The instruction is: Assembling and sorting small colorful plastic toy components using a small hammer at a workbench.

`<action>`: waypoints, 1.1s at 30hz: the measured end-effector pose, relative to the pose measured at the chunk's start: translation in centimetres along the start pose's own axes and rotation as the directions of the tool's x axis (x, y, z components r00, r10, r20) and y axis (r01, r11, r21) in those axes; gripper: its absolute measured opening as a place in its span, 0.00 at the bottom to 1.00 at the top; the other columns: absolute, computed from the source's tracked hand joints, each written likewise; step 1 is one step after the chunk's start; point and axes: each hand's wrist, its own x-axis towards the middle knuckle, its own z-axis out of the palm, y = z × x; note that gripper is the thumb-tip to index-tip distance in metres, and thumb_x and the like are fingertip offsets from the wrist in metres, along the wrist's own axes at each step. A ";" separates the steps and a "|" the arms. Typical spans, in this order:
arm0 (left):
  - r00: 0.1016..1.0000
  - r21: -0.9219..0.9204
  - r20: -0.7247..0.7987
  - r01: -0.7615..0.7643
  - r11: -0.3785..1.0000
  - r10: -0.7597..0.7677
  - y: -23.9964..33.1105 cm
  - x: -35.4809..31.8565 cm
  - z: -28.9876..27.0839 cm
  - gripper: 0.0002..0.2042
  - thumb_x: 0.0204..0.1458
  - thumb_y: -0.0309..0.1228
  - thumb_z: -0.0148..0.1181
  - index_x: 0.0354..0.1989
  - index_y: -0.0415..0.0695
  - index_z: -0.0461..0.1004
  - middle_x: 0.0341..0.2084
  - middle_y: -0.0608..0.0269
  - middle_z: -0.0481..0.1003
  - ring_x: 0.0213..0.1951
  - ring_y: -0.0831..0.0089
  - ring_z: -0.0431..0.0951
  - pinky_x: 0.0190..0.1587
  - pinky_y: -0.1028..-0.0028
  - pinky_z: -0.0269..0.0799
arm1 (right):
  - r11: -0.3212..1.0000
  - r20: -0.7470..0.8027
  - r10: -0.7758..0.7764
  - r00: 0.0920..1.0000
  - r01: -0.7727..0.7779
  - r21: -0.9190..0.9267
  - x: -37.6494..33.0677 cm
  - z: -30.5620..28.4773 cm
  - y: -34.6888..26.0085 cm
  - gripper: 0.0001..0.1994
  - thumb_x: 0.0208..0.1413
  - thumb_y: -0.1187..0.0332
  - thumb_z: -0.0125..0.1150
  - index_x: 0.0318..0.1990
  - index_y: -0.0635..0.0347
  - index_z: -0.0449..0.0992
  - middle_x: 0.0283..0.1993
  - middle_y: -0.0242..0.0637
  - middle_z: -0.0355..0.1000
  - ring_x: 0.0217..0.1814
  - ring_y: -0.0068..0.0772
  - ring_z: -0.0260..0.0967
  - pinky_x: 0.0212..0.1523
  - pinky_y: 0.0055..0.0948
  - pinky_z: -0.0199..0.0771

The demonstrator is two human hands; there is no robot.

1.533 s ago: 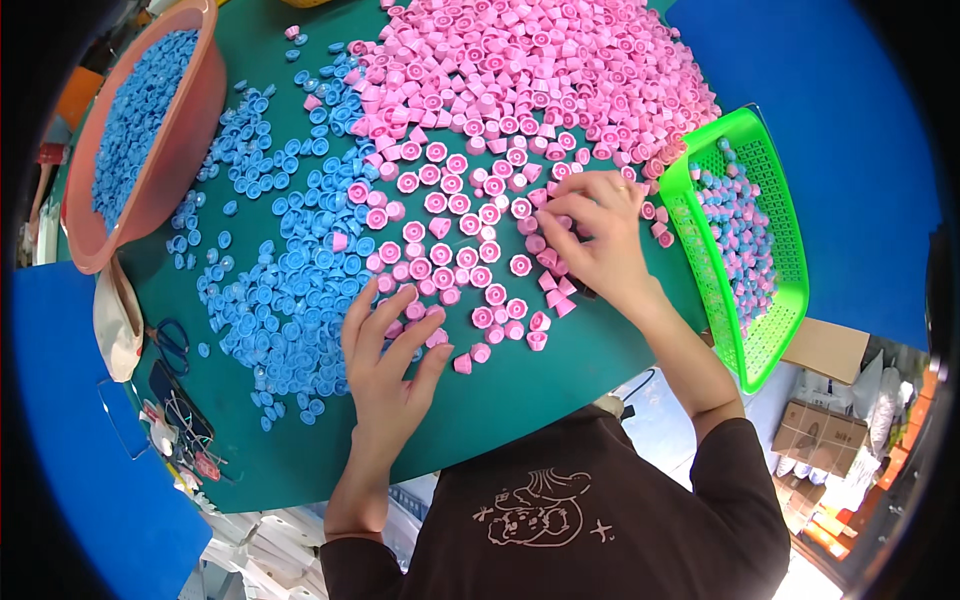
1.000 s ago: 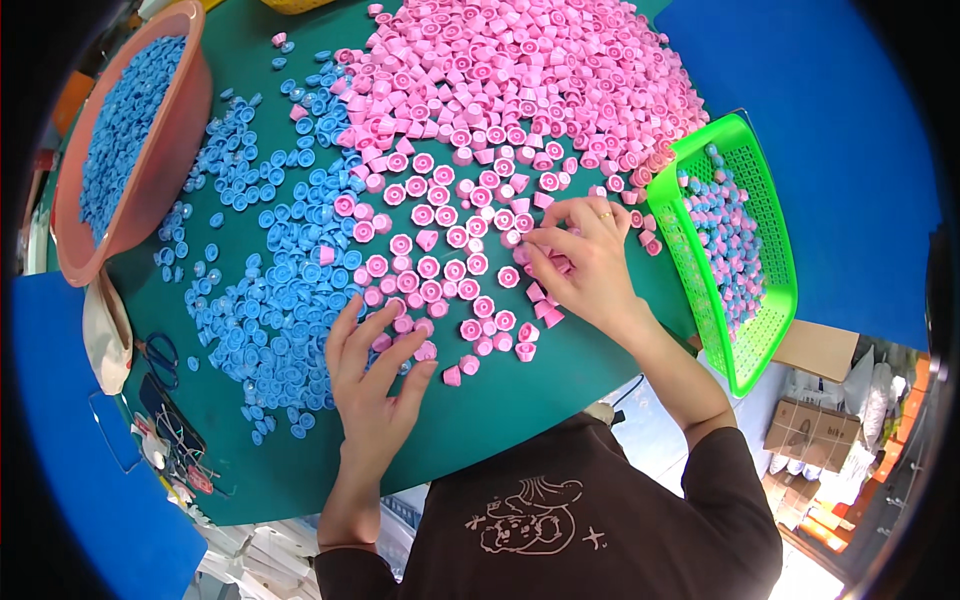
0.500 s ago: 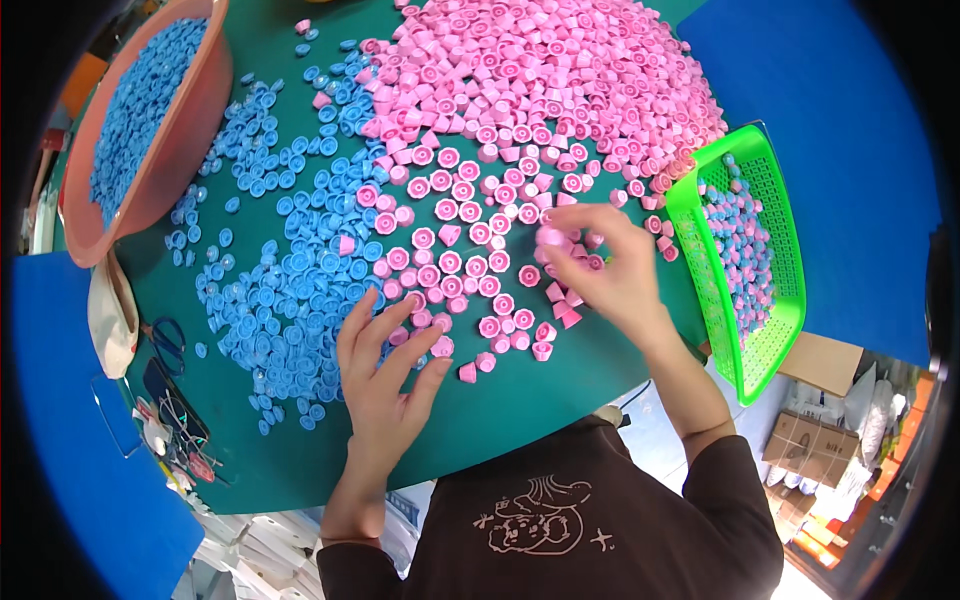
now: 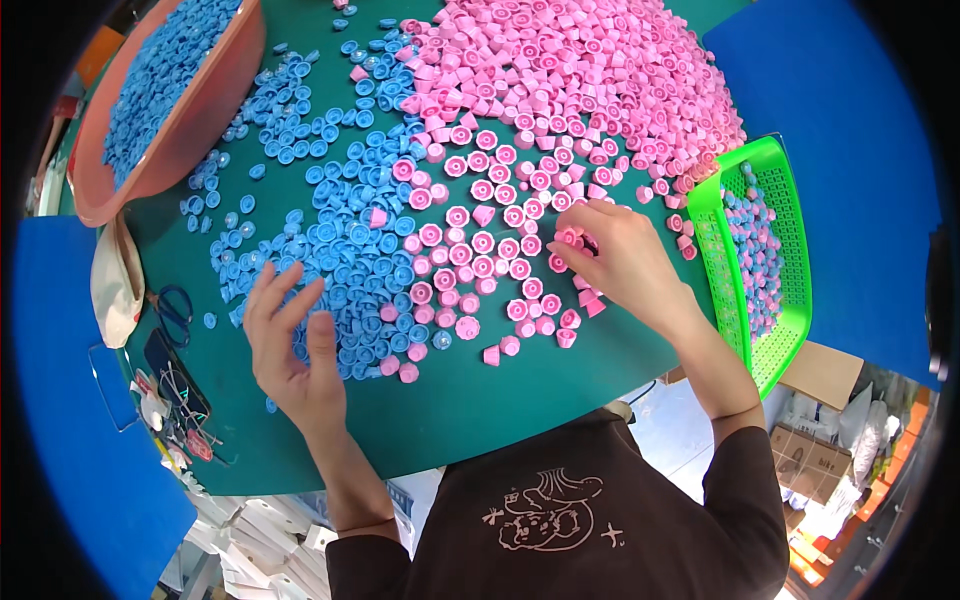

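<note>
My left hand (image 4: 297,355) hovers at the near edge of a spread of round blue caps (image 4: 345,265), its fingers apart and nothing seen in them. Farther right, my right hand (image 4: 630,262) is closed in a pinch on a small pink plastic cup (image 4: 569,237). Below and around it lie loose pink cups (image 4: 483,243), many with the hollow side up. Behind them rises a large heap of the same pink cups (image 4: 580,65). My right hand hides part of the loose ones.
A green basket (image 4: 708,225) at the right holds joined pink-and-blue pieces (image 4: 756,265). At the far left, a salmon-coloured tub (image 4: 245,60) is full of blue caps. Scissors (image 4: 172,310), a cloth bag (image 4: 115,285) and a phone (image 4: 175,375) lie along the left edge.
My left hand has moved left, from the pink cups to over the blue caps, fingers still spread. My right hand stays among the pink cups, pinching. The whole view has shifted slightly.
</note>
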 end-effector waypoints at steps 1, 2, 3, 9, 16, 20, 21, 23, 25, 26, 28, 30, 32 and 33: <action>1.000 0.016 -0.029 -0.004 1.000 0.005 -0.3 0.1 -0.6 0.08 0.56 0.29 0.59 0.40 0.42 0.80 0.47 0.58 0.76 0.59 0.54 0.67 0.60 0.59 0.59 | 0.996 0.020 -0.036 0.999 0.037 -0.079 0.3 0.6 -0.1 0.09 0.48 0.69 0.68 0.36 0.61 0.79 0.31 0.40 0.73 0.28 0.41 0.72 0.31 0.36 0.71; 0.999 0.039 -0.036 -0.002 0.999 0.003 -0.4 0.3 -0.7 0.08 0.56 0.29 0.59 0.40 0.42 0.80 0.47 0.58 0.76 0.59 0.54 0.67 0.60 0.59 0.59 | 0.992 0.024 -0.042 0.999 0.044 -0.115 0.3 0.9 0.1 0.09 0.48 0.68 0.68 0.36 0.61 0.79 0.32 0.40 0.74 0.30 0.42 0.73 0.31 0.37 0.71; 0.998 0.021 -0.055 0.014 1.000 -0.012 -0.4 0.4 -0.5 0.08 0.55 0.29 0.59 0.40 0.42 0.80 0.47 0.58 0.76 0.58 0.55 0.68 0.61 0.60 0.60 | 0.988 0.027 -0.051 0.998 0.054 -0.146 0.1 1.0 0.6 0.10 0.47 0.68 0.68 0.37 0.61 0.80 0.33 0.40 0.74 0.31 0.43 0.73 0.32 0.38 0.72; 0.975 -0.023 -0.215 0.055 0.998 -0.059 -2.7 1.2 -1.3 0.07 0.53 0.26 0.62 0.40 0.42 0.80 0.43 0.59 0.78 0.52 0.62 0.74 0.57 0.67 0.65 | 0.999 -0.127 0.021 0.992 -0.018 0.030 -1.8 -0.2 0.5 0.10 0.50 0.72 0.66 0.41 0.63 0.79 0.35 0.39 0.75 0.29 0.32 0.71 0.30 0.28 0.69; 0.976 0.117 -0.015 0.219 0.969 -0.218 -2.3 1.8 -0.5 0.06 0.48 0.26 0.66 0.35 0.44 0.81 0.29 0.64 0.77 0.33 0.72 0.74 0.40 0.73 0.69 | 0.956 -0.356 0.293 0.887 -0.259 0.141 -13.4 -1.8 6.6 0.10 0.54 0.74 0.63 0.45 0.61 0.78 0.40 0.32 0.73 0.36 0.26 0.66 0.40 0.23 0.65; 0.983 0.329 0.156 -0.141 0.934 0.094 -2.9 4.5 1.1 0.07 0.46 0.25 0.65 0.35 0.43 0.81 0.25 0.63 0.74 0.31 0.62 0.71 0.40 0.67 0.68 | 0.902 -0.233 0.431 0.872 -0.425 0.077 -17.7 -0.8 7.1 0.14 0.53 0.73 0.64 0.48 0.60 0.74 0.44 0.34 0.70 0.40 0.31 0.64 0.46 0.28 0.64; 0.969 0.367 0.226 -0.179 0.913 0.099 -3.4 5.0 1.1 0.07 0.46 0.26 0.65 0.35 0.43 0.81 0.25 0.62 0.74 0.32 0.61 0.71 0.40 0.67 0.68 | 0.903 -0.243 0.429 0.870 -0.424 0.073 -17.9 -0.5 6.8 0.16 0.50 0.73 0.66 0.47 0.63 0.73 0.41 0.37 0.69 0.41 0.33 0.66 0.45 0.28 0.66; 0.944 0.397 0.312 -0.232 0.888 0.108 -3.9 5.4 1.4 0.07 0.46 0.27 0.65 0.35 0.44 0.81 0.26 0.61 0.74 0.33 0.60 0.72 0.41 0.66 0.67 | 0.893 -0.226 0.449 0.865 -0.423 0.156 -18.7 0.3 8.1 0.15 0.51 0.73 0.65 0.46 0.64 0.72 0.40 0.37 0.69 0.40 0.33 0.66 0.44 0.28 0.66; 0.919 0.448 0.388 -0.258 0.856 0.074 -4.2 5.8 1.0 0.07 0.47 0.29 0.65 0.35 0.44 0.81 0.28 0.60 0.75 0.34 0.60 0.72 0.42 0.65 0.68 | 0.878 -0.209 0.465 0.861 -0.416 0.237 -19.3 0.8 8.6 0.13 0.52 0.73 0.65 0.45 0.65 0.72 0.39 0.37 0.68 0.40 0.32 0.66 0.44 0.28 0.67; 0.916 0.451 0.394 -0.267 0.852 0.078 -4.2 6.1 0.6 0.07 0.47 0.29 0.65 0.35 0.44 0.81 0.28 0.60 0.75 0.34 0.60 0.72 0.42 0.65 0.68 | 0.884 -0.257 0.455 0.853 -0.396 0.249 -19.7 0.9 8.3 0.12 0.54 0.72 0.63 0.44 0.64 0.72 0.38 0.36 0.68 0.37 0.28 0.65 0.40 0.25 0.66; 0.917 0.372 0.398 -0.131 0.919 -0.031 -4.3 6.6 -0.9 0.07 0.48 0.30 0.64 0.35 0.43 0.81 0.29 0.59 0.76 0.36 0.61 0.74 0.43 0.65 0.68 | 0.889 -0.304 0.446 0.842 -0.375 0.264 -20.9 0.6 8.2 0.10 0.57 0.71 0.61 0.44 0.63 0.72 0.36 0.35 0.68 0.34 0.24 0.64 0.35 0.22 0.65; 0.937 0.413 0.336 -0.052 0.909 -0.099 -4.4 7.1 -1.7 0.07 0.48 0.30 0.64 0.34 0.43 0.81 0.30 0.59 0.77 0.36 0.60 0.75 0.42 0.64 0.70 | 0.564 -0.103 0.688 0.719 -0.439 0.700 -22.5 0.0 8.6 0.12 0.64 0.66 0.54 0.50 0.62 0.69 0.33 0.30 0.67 0.23 0.14 0.55 0.21 0.14 0.55; 0.958 0.434 0.254 0.007 0.901 -0.130 -5.3 7.5 -1.2 0.08 0.48 0.33 0.65 0.33 0.43 0.81 0.28 0.59 0.78 0.34 0.59 0.77 0.40 0.63 0.71 | 0.526 -0.148 0.646 0.749 -0.296 0.797 -23.1 0.1 8.9 0.14 0.65 0.64 0.51 0.53 0.62 0.68 0.30 0.28 0.66 0.18 0.10 0.49 0.16 0.13 0.47; 0.957 0.424 0.261 0.002 0.906 -0.124 -5.6 7.5 -0.8 0.08 0.48 0.33 0.65 0.33 0.43 0.81 0.28 0.59 0.78 0.34 0.59 0.77 0.40 0.63 0.71 | 0.517 -0.123 0.659 0.742 -0.328 0.791 -22.7 -0.3 8.5 0.14 0.64 0.65 0.53 0.53 0.63 0.68 0.29 0.28 0.65 0.18 0.10 0.50 0.16 0.13 0.48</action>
